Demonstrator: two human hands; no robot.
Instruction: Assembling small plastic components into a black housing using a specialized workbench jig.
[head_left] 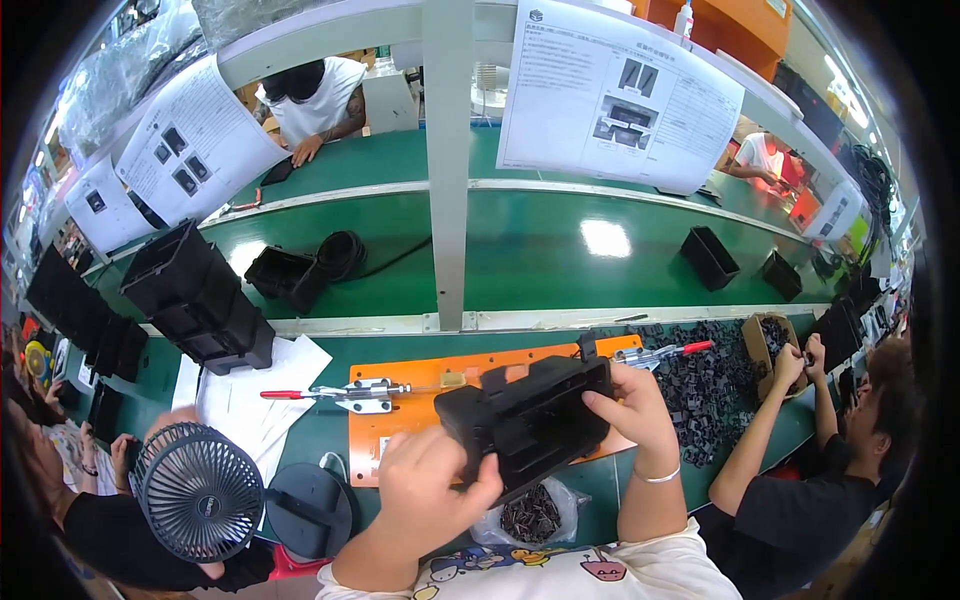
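Observation:
Both my hands hold a black plastic housing [525, 430], an open box shape with tabs along its upper edge, tilted over the work plate. My left hand [430, 485] grips its near left corner, thumb pressed against the side. On the right end my right hand [635, 410] is closed, with the thumb at the rim of the opening. Beneath the housing lies an orange fixture plate [370, 430], partly hidden, with a red-handled toggle clamp [370, 395] on the left and another toggle clamp [650, 355] on the right. A clear bag [575, 510] of small dark parts sits just below the housing.
Small black plastic pieces [700, 390] are heaped right of the plate. Stacked black housings [205, 300] and paper sheets [270, 385] are at left, near a black desk fan [200, 490]. A green conveyor belt [560, 250] runs behind. A co-worker [820, 470] sits close on the right.

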